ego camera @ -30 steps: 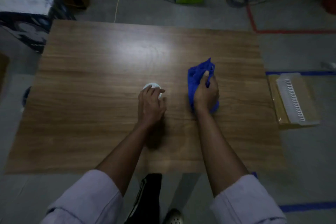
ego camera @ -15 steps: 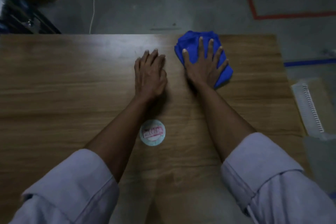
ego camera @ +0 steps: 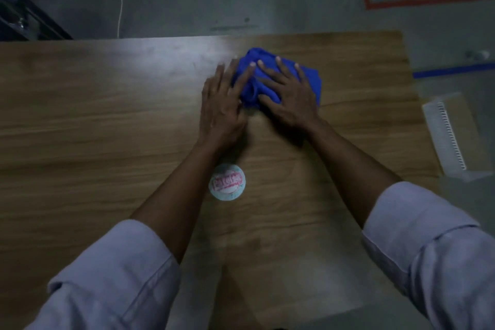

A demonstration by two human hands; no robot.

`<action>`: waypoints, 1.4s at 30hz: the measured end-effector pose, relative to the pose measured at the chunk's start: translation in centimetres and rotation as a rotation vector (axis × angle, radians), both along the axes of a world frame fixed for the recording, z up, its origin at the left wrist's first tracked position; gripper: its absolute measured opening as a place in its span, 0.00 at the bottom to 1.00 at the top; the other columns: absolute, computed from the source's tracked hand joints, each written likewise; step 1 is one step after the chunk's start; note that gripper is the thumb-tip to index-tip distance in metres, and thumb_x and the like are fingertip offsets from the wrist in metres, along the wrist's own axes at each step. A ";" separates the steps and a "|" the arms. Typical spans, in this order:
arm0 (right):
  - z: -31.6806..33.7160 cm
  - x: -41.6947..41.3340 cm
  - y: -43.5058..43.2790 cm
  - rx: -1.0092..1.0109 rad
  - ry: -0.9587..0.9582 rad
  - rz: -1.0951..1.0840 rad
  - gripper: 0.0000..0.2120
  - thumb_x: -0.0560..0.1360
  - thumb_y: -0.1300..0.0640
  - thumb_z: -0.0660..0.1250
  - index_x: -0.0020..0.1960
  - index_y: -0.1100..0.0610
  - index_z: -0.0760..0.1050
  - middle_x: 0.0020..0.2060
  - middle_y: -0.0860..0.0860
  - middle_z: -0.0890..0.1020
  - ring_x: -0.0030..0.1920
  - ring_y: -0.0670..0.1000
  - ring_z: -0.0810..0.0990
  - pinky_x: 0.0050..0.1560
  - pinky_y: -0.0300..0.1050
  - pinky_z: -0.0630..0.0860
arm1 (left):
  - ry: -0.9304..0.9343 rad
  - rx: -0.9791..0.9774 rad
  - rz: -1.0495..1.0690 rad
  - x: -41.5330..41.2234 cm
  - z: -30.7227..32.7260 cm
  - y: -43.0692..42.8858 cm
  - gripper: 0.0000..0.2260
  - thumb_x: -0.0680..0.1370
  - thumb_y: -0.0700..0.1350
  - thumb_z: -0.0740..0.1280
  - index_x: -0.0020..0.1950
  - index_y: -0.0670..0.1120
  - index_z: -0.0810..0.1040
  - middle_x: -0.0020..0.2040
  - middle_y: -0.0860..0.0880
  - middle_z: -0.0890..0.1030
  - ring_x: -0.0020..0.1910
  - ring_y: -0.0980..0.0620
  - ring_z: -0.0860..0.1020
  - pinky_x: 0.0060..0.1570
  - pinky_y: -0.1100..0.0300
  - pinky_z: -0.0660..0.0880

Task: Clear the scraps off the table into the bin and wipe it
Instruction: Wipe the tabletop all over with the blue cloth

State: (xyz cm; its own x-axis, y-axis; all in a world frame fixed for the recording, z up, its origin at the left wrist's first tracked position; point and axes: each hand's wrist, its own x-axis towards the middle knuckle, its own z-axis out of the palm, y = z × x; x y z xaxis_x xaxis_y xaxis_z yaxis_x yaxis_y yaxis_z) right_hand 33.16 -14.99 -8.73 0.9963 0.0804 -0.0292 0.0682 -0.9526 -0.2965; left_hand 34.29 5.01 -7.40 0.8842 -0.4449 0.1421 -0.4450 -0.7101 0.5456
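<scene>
We see 2 hands on the blue cloth [ego camera: 312, 86], which lies bunched near the far edge of the wooden table [ego camera: 80, 115]. The right hand [ego camera: 290, 98] presses it flat, fingers straight and spread. The left hand [ego camera: 222, 107] lies just beside it, fingers straight, their tips resting on the cloth's left side. Nearer us, beside the left forearm, sits a round pale lid [ego camera: 227, 181] with a pink label; its lettering is too blurred to read. A spiral-bound pad [ego camera: 447, 134] lies on the floor to the right.
</scene>
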 end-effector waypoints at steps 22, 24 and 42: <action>1.3 -4.2 4.3 0.041 0.124 -0.198 0.24 0.84 0.41 0.54 0.78 0.45 0.65 0.81 0.43 0.57 0.83 0.55 0.47 0.79 0.61 0.37 | 0.053 -0.103 0.177 -13.5 -1.8 4.6 0.33 0.77 0.44 0.63 0.81 0.39 0.59 0.80 0.44 0.63 0.81 0.46 0.58 0.80 0.47 0.50; 1.7 -5.9 4.0 0.139 0.116 -0.086 0.24 0.83 0.43 0.56 0.78 0.47 0.67 0.80 0.44 0.61 0.82 0.55 0.50 0.79 0.60 0.38 | 0.128 -0.118 0.202 -13.6 -1.2 4.6 0.35 0.76 0.45 0.64 0.82 0.40 0.56 0.82 0.43 0.57 0.82 0.46 0.54 0.80 0.48 0.49; 3.8 -7.0 3.4 0.119 0.276 -0.538 0.23 0.83 0.44 0.57 0.77 0.43 0.66 0.80 0.44 0.62 0.82 0.58 0.50 0.72 0.77 0.43 | 0.192 0.184 0.071 -11.8 0.9 4.0 0.31 0.77 0.48 0.57 0.81 0.45 0.60 0.83 0.45 0.56 0.82 0.43 0.51 0.80 0.45 0.45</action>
State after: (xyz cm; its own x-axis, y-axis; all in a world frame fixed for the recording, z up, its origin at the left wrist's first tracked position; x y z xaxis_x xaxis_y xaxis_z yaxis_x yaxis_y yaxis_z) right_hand 26.11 -11.54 -4.89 0.8552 -0.4126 -0.3136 -0.5070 -0.7917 -0.3409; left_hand 22.49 9.06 -6.47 0.9172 -0.3835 -0.1083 -0.2914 -0.8308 0.4743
